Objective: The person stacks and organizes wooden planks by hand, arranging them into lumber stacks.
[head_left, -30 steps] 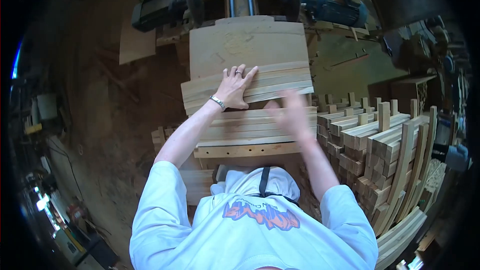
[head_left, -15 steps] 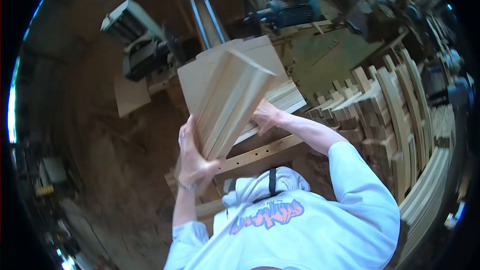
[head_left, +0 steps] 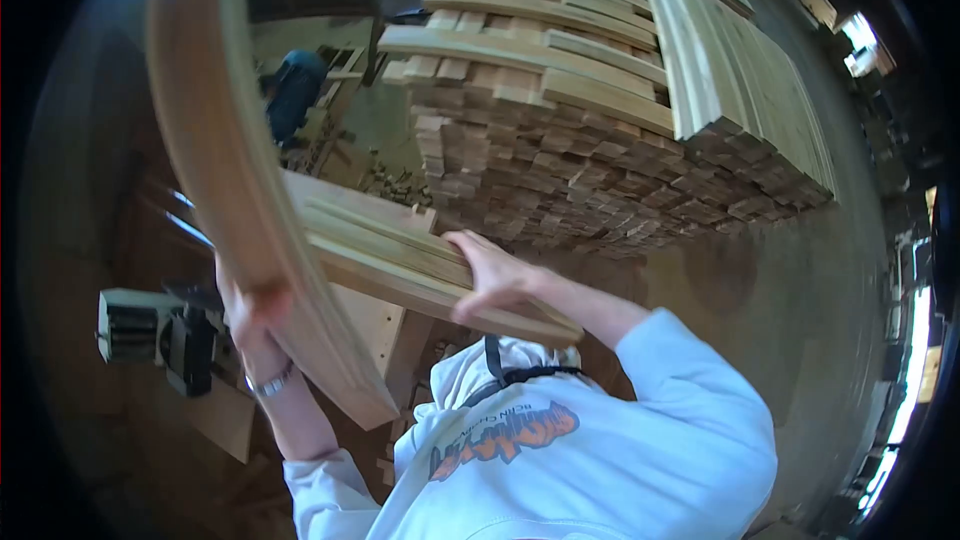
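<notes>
My left hand [head_left: 255,308] is closed on a long wooden board [head_left: 215,90], which rises steeply close to the camera and hides some of the fingers. The board's lower end slants down in front of my shirt. My right hand [head_left: 495,275] spans a group of wooden strips [head_left: 390,265], fingers over the far side and thumb along the near side. These strips reach left over a pale panel [head_left: 365,315] and pass behind the raised board.
A large stack of short wooden pieces [head_left: 560,155] stands ahead, with long planks [head_left: 530,55] across its top. More long boards [head_left: 745,90] lie to its right. A blue motor [head_left: 295,90] is beyond the raised board, and a saw unit [head_left: 185,340] stands at left.
The view has turned right, bringing the wood stack to the front. The wood in my left hand has swung up and left. My right hand now grips strips at the panel's right side.
</notes>
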